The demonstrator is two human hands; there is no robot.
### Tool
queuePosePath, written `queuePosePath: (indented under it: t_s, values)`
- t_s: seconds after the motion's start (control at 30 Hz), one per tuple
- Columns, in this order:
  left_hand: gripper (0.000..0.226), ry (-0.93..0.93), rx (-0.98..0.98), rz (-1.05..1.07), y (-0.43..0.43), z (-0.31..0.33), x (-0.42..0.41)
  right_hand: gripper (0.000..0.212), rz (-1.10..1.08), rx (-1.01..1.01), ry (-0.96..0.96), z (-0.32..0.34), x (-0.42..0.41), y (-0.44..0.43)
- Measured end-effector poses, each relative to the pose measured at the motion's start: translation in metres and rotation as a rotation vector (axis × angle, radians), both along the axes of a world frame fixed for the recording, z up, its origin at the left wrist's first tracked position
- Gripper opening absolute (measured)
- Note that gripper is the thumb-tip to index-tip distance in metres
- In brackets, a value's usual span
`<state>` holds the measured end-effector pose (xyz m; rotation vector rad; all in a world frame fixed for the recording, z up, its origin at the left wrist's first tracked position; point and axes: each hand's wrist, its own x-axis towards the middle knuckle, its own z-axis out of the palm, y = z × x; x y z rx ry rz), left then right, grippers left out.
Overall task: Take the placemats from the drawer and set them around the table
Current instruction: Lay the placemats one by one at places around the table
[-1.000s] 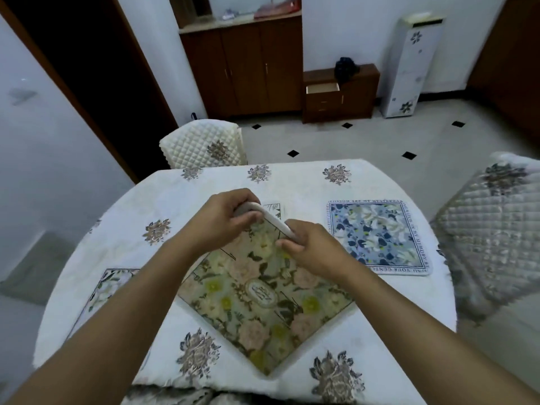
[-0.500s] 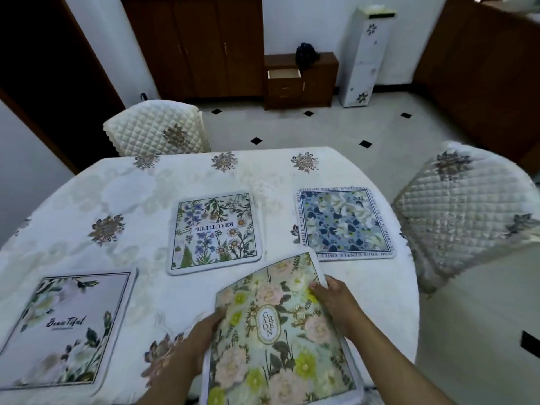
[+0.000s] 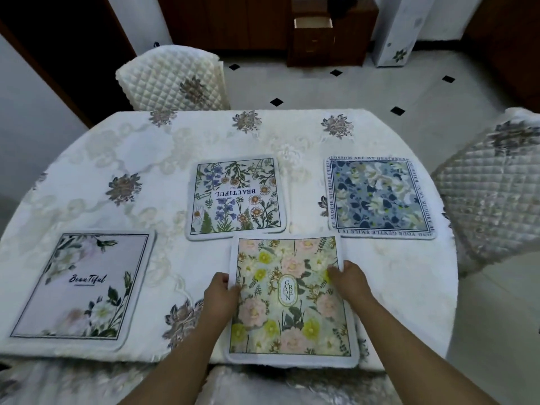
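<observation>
1. Placemats lie flat on the round table (image 3: 409, 302), four in all, over a white cloth with printed flower motifs.
2. The "Garden" placemat (image 3: 292, 299), pale green with pink and yellow flowers, sits at the near edge of the table, and its near border reaches the table's rim.
3. The left hand (image 3: 219, 296) rests on this mat's left border, palm down, thumb on the top face and the fingers curled over the edge; whether they reach underneath cannot be told.
4. The right hand (image 3: 349, 280) meets the right border the same way, thumb lying on the print, fingers bent at the edge.
5. Both forearms come in from the near bottom, converging toward the mat, wrists fairly straight.
6. The wildflower placemat (image 3: 238, 197) lies just beyond it, nearly touching its far edge, with the word "Beautiful" upside down.
7. The blue placemat (image 3: 380, 197) lies to the far right, near the table's right rim.
8. The lilac placemat (image 3: 81, 287) lies at the near left, well apart from the hands.
9. A quilted chair (image 3: 175, 80) stands at the far side, and another quilted chair (image 3: 493, 194) stands at the right.
10. An open drawer (image 3: 313, 23) shows in a cabinet far across the tiled floor.
</observation>
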<state>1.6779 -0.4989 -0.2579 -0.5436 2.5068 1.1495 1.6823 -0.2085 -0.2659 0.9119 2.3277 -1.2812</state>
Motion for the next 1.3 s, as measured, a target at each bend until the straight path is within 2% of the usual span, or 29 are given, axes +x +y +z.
queuePosePath:
  t_s: [0.13,0.33,0.43,0.53,0.6,0.73,0.87,1.0,1.1,1.2,1.3]
  values:
    - [0.016,0.047,-0.025,-0.007,-0.005,-0.006,0.005,0.031,0.092,0.144,-0.017,-0.005,0.004,-0.002]
    - [0.023,0.123,-0.206,-0.128,-0.004,-0.021,0.013,0.031,0.104,0.392,0.003,-0.017,0.009,-0.021]
    - [0.046,0.149,-0.421,-0.256,-0.004,-0.035,0.011,0.034,0.128,0.516,0.066,-0.017,0.012,-0.026]
    - [0.055,0.184,-0.474,-0.350,0.002,-0.036,-0.009,0.049,0.290,0.674,0.131,-0.024,0.007,-0.031]
    - [0.059,0.194,-0.463,-0.391,0.007,-0.036,-0.030,0.069,0.416,0.640,0.139,-0.025,-0.004,-0.035]
    - [0.082,0.167,-0.492,-0.477,0.025,-0.041,-0.071,0.070,0.716,0.649,0.241,-0.028,-0.030,-0.049]
    - [0.086,0.154,-0.532,-0.497,0.049,-0.047,-0.092,0.073,0.912,0.626,0.215,-0.038,-0.053,-0.071]
    - [0.084,0.204,-0.549,-0.503,0.050,-0.061,-0.088,0.071,0.916,0.639,0.281,-0.047,-0.055,-0.072]
    - [0.075,0.295,-0.572,-0.539,0.032,-0.071,-0.083,0.070,0.852,0.664,0.333,-0.059,-0.037,-0.035]
    - [0.068,0.343,-0.570,-0.588,0.008,-0.074,-0.076,0.070,0.751,0.659,0.295,-0.062,-0.018,0.009]
    - [0.069,0.289,-0.575,-0.579,-0.002,-0.071,-0.062,0.070,0.704,0.699,0.230,-0.059,-0.012,0.021]
